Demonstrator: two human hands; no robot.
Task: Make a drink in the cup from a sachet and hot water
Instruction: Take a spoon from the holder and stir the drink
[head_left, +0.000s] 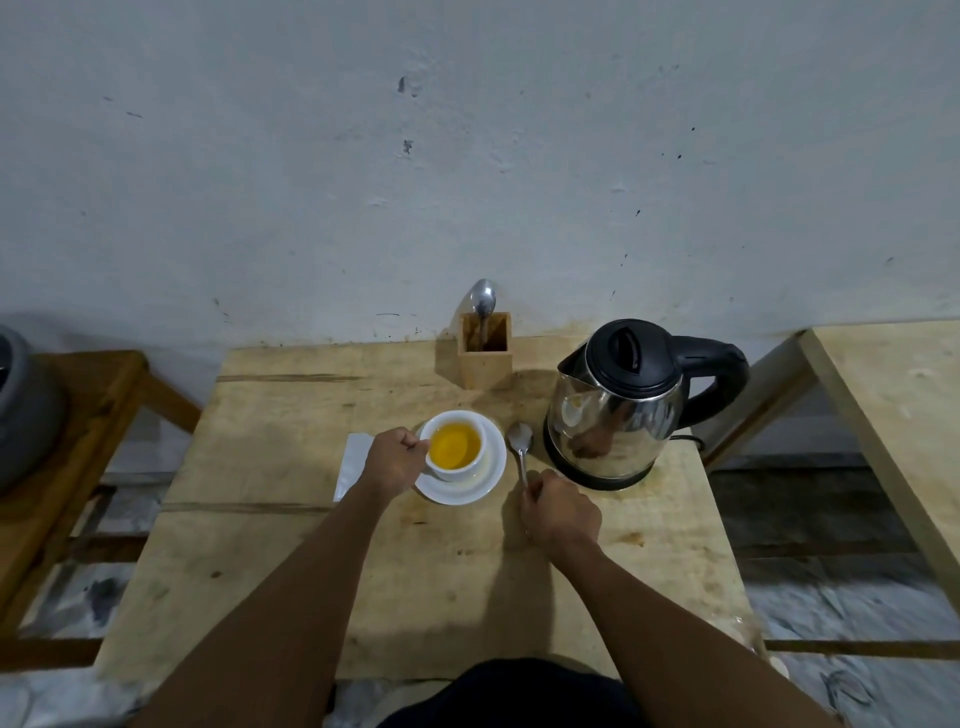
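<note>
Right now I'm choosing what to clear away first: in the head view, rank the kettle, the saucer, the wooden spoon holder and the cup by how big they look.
1. kettle, clearly largest.
2. saucer.
3. and 4. wooden spoon holder and cup look alike; the holder stands farther back, so I won't rank them.

A white cup (457, 445) of orange-yellow liquid stands on a white saucer (480, 480) at the middle of a wooden table (311, 545), the person's left hand (396, 460) closed at the cup's left side. Just right of the cup, the right hand (560, 512) grips the handle of a spoon (521, 449) whose bowl lies on the tabletop, with a steel electric kettle (618, 410) farther right. A white sachet (352, 462) lies left of the cup, partly under the left hand, and behind the cup a wooden holder (484, 358) keeps a second spoon (483, 301) upright.
</note>
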